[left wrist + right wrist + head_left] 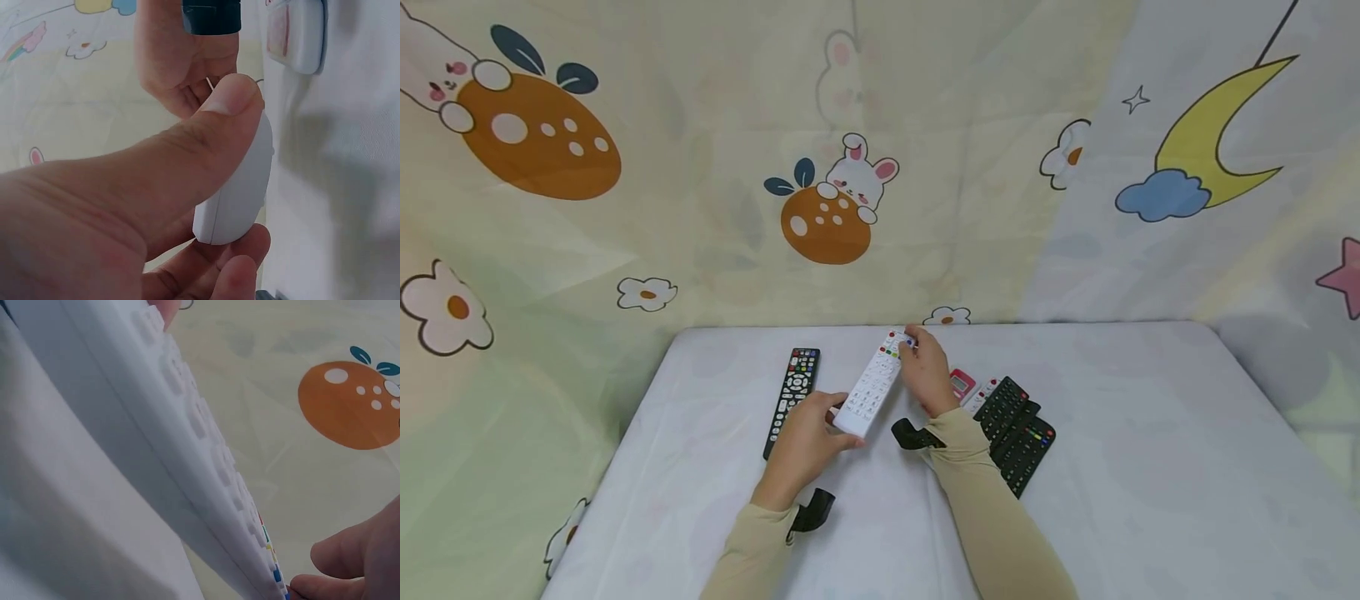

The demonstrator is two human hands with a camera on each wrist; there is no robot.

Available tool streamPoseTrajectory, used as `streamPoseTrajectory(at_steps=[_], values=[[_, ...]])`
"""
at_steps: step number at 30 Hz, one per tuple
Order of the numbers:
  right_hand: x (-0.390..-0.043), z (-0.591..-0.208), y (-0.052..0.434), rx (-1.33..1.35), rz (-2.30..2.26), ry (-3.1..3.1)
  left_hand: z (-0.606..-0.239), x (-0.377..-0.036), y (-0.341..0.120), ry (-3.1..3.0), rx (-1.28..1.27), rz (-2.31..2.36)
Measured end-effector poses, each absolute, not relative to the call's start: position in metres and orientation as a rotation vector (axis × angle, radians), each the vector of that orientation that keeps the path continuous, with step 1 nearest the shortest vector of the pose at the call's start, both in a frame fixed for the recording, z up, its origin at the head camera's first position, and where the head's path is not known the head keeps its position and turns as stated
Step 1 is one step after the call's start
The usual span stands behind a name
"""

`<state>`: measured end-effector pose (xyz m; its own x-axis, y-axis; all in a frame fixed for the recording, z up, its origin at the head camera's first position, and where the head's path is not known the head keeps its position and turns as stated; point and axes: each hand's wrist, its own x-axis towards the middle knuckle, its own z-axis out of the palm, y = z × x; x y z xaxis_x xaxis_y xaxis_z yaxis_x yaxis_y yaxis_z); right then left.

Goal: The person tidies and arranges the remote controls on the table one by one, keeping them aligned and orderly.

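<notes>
A long white remote point(872, 385) is held between both hands above the white table point(1150, 467). My left hand point(808, 437) grips its near end, thumb on top and fingers curled under, as the left wrist view shows on the remote's end point(240, 187). My right hand point(925, 367) pinches the far end by the coloured buttons. The right wrist view shows the button face point(206, 431) close up, with a fingertip point(331, 562) by the coloured keys.
A black remote point(793, 396) lies on the table left of the hands. To the right lie a pink-and-white remote point(962, 383), a white remote point(981, 393) and two black remotes point(1018, 433). A cartoon-print cloth point(820, 192) hangs behind the table.
</notes>
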<state>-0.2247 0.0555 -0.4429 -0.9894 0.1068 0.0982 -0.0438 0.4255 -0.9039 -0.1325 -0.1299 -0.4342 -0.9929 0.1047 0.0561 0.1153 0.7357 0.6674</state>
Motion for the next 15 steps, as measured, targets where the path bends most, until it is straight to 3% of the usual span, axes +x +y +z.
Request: streamPoseTrajectory(at_steps=[15], values=[[-0.231, -0.442, 0.036, -0.002, 1.508, -2.651, -0.436, -0.121, -0.136, -2.889, -0.122, -1.028]])
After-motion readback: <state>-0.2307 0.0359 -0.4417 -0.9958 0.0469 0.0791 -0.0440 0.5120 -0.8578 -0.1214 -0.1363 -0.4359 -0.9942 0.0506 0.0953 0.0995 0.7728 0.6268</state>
